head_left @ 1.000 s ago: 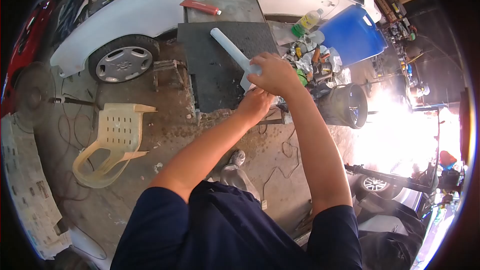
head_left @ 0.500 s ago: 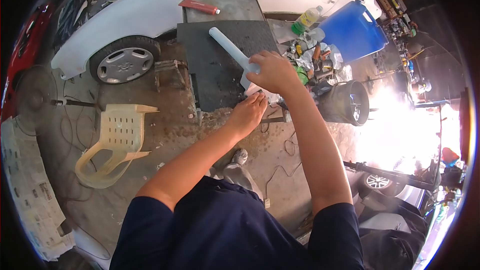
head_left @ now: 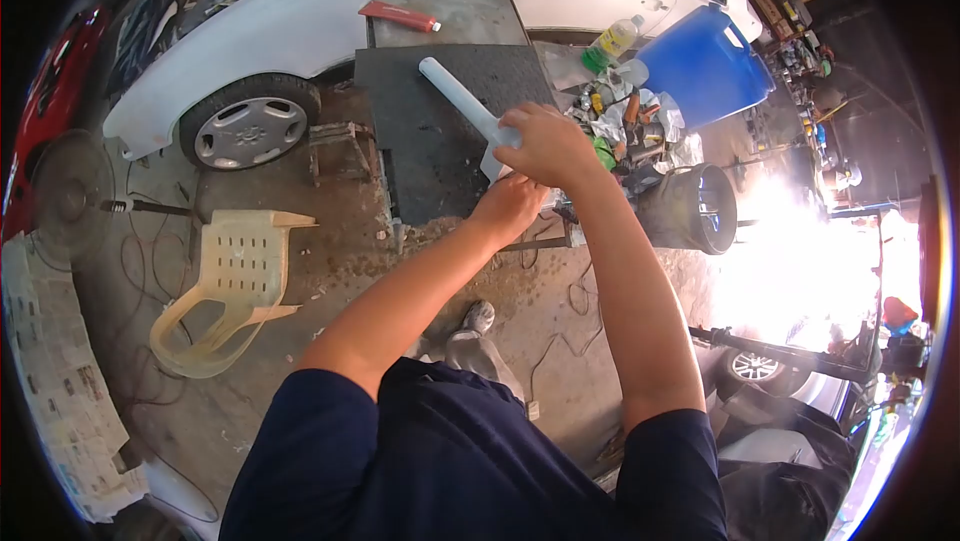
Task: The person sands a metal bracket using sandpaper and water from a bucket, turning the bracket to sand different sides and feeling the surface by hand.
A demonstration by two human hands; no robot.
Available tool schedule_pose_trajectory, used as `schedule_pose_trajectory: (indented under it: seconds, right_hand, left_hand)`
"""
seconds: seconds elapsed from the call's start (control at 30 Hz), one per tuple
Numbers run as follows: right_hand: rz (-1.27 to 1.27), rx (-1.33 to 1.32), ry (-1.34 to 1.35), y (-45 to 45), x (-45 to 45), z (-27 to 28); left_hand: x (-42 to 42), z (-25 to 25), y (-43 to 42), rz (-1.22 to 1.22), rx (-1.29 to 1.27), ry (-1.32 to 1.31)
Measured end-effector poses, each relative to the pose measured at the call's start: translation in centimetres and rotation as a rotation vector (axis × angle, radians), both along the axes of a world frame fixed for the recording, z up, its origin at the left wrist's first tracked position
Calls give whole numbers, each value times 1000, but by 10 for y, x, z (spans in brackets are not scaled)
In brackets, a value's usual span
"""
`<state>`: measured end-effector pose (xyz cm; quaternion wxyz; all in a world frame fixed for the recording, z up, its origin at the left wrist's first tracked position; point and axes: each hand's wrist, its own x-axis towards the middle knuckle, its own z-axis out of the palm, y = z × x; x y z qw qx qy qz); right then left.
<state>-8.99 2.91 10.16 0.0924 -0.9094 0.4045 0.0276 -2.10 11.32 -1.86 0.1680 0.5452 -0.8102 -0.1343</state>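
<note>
A long white tube-shaped thing [head_left: 455, 91] slants over the black board [head_left: 410, 126], with a flat pale part at its near end. My right hand [head_left: 548, 146] is closed around that near end. My left hand [head_left: 510, 209] is just below it, by the board's near edge, with its fingers curled in and partly hidden behind my right wrist. What the left fingers hold, if anything, does not show. A red tube with a white cap [head_left: 400, 16] lies on the grey panel [head_left: 470, 19] at the board's far side.
A white car [head_left: 300, 16] stands behind the board. On the right are a clear bottle with green liquid [head_left: 613, 43], a blue container [head_left: 705, 66], a heap of mixed waste [head_left: 640, 126] and a bucket [head_left: 690, 209]. A cream plastic chair [head_left: 240, 261] lies on the floor at left.
My left hand has moved right and slightly up, so its fingertips now go behind my right wrist. My right hand and the white tube-shaped thing have barely moved.
</note>
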Motion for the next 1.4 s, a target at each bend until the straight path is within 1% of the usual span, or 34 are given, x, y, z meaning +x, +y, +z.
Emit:
schedule_pose_trajectory:
  seconds: [0.07, 0.17, 0.27, 0.37, 0.47, 0.57, 0.67, 0.77, 0.87, 0.97, 1.07, 1.17, 1.27, 1.37, 1.4]
  right_hand:
    - [-5, 13, -2, 0, -1, 0]
    - [-22, 8, -2, 2, 0, 1]
    - [-13, 4, -1, 1, -1, -3]
    - [-4, -7, -15, 0, -2, -4]
    - [-24, 21, -27, 0, -2, -1]
    - [-35, 5, -11, 2, 0, -1]
    - [-6, -20, -12, 0, -1, -4]
    - [-2, -16, -32, -1, -3, -4]
    - [-26, 1, 20, 3, 1, 0]
    - [-20, -15, -9, 2, -1, -4]
    - [-20, 7, -16, -1, -2, -2]
    - [-45, 34, -6, 1, 0, 1]
    - [-20, -2, -16, 1, -3, -3]
    - [-19, 13, -13, -1, -2, -1]
    - [-16, 10, -9, 0, -1, -2]
  left_hand:
    - [10, -34, 21, 12, -263, 148]
    - [26, -48, 38, 1, -392, -37]
    - [11, -30, 15, 3, -338, 15]
    - [8, -19, 15, -2, -318, -233]
    - [23, -35, 41, 19, -477, -211]
    - [13, -22, 25, 40, -270, 68]
    - [-2, 9, -7, -15, 175, -23]
    - [4, -29, 26, 83, -341, 161]
    - [5, -34, 35, 107, -351, 100]
    - [-6, 6, -1, 16, -21, -26]
    - [-4, -5, 7, 44, -76, 156]
    - [8, -36, 43, 3, -514, -73]
    - [2, -10, 34, 53, -446, -154]
    - [-2, 12, 5, 12, 50, 74]
    - [1, 4, 15, 15, -131, 28]
